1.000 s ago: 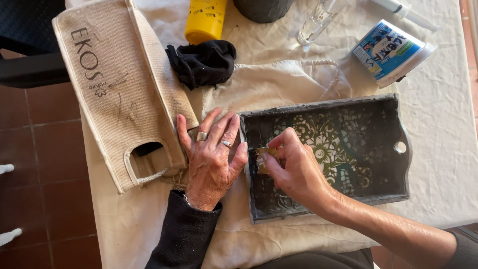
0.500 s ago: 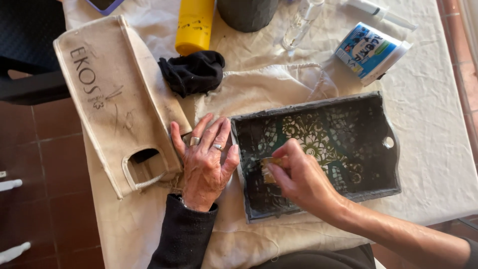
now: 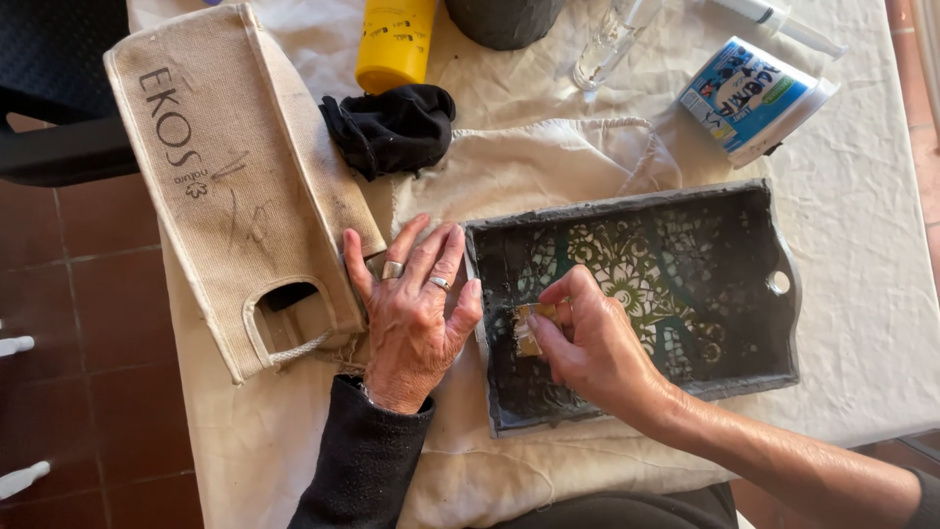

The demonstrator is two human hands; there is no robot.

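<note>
Head view: right hand (image 3: 597, 343) pinches a small tan pad (image 3: 534, 328) inside the dark patterned tray (image 3: 764, 211) mid-bench; left hand (image 3: 411, 313) lies flat and empty, bracing the tray's left rim. Rub lightly, brace firmly.

left hand (image 3: 411, 313): lower middle of the frame, two silver rings, one on each of two neighbouring fingers
left sleeve (image 3: 362, 460): black, long, reaching the wrist, at the bottom edge
right hand (image 3: 587, 343): centre of the frame, no rings visible
right forearm (image 3: 783, 460): bare, lower right, no sleeve
</note>
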